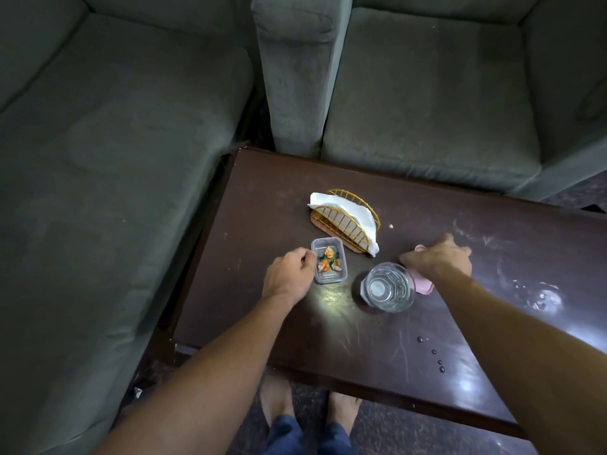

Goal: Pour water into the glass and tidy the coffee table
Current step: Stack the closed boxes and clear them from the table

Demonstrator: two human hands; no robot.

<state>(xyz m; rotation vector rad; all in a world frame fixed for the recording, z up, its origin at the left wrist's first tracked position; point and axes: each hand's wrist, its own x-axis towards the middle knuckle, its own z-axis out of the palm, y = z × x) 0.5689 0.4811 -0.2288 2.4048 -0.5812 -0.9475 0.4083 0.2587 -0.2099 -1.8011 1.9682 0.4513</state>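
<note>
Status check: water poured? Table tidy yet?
Done: the glass appears to hold water. In hand: the right hand presses a pink cloth beside it; the left hand is at the edge of the plastic container. Left: droplets and smears on the table, not yet wiped.

We saw a glossy, scratched dark wood table [328, 343], a smooth clear glass [387, 287], a transparent plastic box [328, 280], a gold metal wire holder [341, 224] with white paper napkins [348, 205], a pink cloth [423, 284], and matt fabric sofas [115, 142].
</note>
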